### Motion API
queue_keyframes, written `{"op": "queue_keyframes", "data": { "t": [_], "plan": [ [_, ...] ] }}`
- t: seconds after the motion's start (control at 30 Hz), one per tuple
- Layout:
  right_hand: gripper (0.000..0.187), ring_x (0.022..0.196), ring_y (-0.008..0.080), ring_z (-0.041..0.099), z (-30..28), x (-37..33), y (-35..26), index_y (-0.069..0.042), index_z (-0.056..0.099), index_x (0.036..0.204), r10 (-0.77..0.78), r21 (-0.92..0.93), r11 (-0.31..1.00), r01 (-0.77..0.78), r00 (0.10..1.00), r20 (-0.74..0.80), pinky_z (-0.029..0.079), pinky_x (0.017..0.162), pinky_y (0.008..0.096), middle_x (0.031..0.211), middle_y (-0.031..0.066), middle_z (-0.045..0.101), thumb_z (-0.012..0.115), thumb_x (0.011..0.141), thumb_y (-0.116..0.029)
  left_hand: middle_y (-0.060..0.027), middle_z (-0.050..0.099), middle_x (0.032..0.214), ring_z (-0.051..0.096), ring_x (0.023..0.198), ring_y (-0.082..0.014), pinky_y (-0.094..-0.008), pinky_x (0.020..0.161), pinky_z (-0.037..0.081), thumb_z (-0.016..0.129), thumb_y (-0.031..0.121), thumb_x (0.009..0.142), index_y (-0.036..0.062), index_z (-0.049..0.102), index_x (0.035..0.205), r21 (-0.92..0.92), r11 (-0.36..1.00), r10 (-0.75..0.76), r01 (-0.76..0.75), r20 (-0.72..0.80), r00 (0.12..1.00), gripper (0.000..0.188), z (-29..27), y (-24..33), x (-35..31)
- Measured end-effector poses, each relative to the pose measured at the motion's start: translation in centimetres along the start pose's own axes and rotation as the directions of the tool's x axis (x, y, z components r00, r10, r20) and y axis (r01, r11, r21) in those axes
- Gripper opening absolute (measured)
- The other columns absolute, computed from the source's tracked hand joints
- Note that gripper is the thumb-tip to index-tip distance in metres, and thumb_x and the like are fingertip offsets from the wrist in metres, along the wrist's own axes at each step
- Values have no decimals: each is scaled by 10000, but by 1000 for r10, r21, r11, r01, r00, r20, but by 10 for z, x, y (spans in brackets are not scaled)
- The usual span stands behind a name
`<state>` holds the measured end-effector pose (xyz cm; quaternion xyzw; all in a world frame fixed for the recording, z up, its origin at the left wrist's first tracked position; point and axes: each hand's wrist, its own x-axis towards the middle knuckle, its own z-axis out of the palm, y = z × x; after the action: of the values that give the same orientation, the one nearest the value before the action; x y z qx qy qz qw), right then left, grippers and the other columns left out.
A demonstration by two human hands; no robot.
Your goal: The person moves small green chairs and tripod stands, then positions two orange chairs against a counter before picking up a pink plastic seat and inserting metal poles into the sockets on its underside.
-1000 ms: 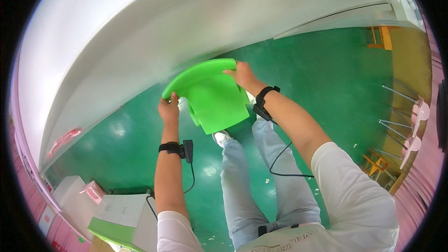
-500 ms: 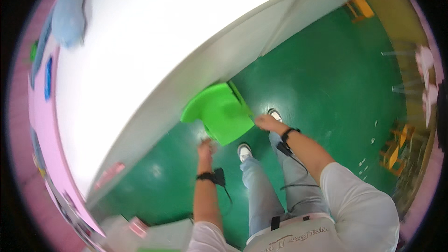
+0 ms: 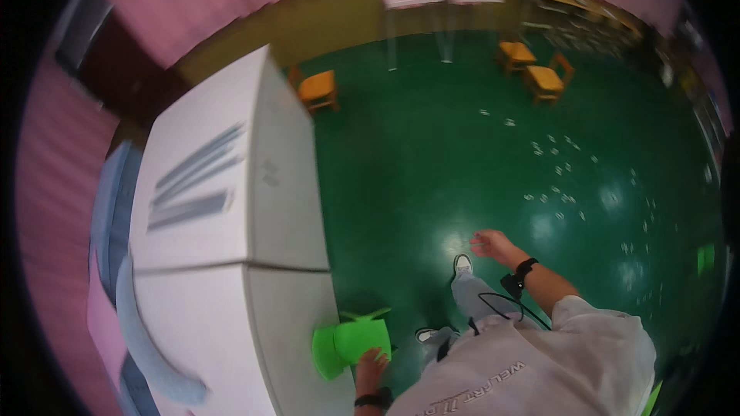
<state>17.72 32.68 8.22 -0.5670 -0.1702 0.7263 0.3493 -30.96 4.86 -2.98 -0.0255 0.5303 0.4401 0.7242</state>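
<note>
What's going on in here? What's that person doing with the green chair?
Someone in a white shirt has their left hand by the green chair, though I can't tell if it's touching. Their right hand is empty, out over the green floor. The green chair is right beside the big white counter.

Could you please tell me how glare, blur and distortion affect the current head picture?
Head view: pale glare patches on the green floor, one near the right hand; the green chair and far wooden chairs slightly soft; fisheye bowing toward the rim, with black corners.
</note>
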Motion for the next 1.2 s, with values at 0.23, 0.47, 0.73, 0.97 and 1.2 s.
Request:
{"op": "queue_keyframes", "data": {
  "t": [0.23,0.47,0.73,0.97,1.2],
  "plan": [
    [310,952,322,602,-195,-43,-27,-17,499,1132,-84,409,881,238,929,-361,497,805,424,1097,157,592,476,915,-237,-101,603,1055,586,881,-294,-434,743,496,482,256,905,90,489,1100,375,927,31,27,-147,989,256,179,148,136],
    [281,929,284,580,-337,-88,-25,-46,490,1121,67,520,738,430,720,-691,496,810,411,1086,128,573,453,900,-215,-122,607,1052,621,781,-277,-387,650,526,483,238,903,33,486,1134,636,771,-30,6,27,999,310,435,157,247],
    [318,850,273,613,-378,-92,-39,-31,501,1141,163,524,639,564,566,-808,523,718,389,1060,127,598,480,893,-229,-140,628,1000,653,733,-260,-357,593,552,478,206,921,14,504,1124,864,503,-315,-38,224,922,281,689,94,308],
    [172,677,184,606,-390,-126,-92,-60,553,995,241,327,764,556,225,-944,504,628,336,850,58,618,522,877,-182,-119,635,964,636,692,-233,-335,573,538,499,205,910,33,524,1096,957,280,-435,-76,197,878,254,839,77,402],
    [203,747,160,617,-428,-199,-159,-55,564,1063,228,65,651,757,-113,-967,509,651,283,919,56,638,502,892,-144,-85,620,913,610,699,-213,-329,609,512,511,236,911,50,531,1092,952,208,-627,-223,305,716,261,1064,-29,412]
  ]
}}
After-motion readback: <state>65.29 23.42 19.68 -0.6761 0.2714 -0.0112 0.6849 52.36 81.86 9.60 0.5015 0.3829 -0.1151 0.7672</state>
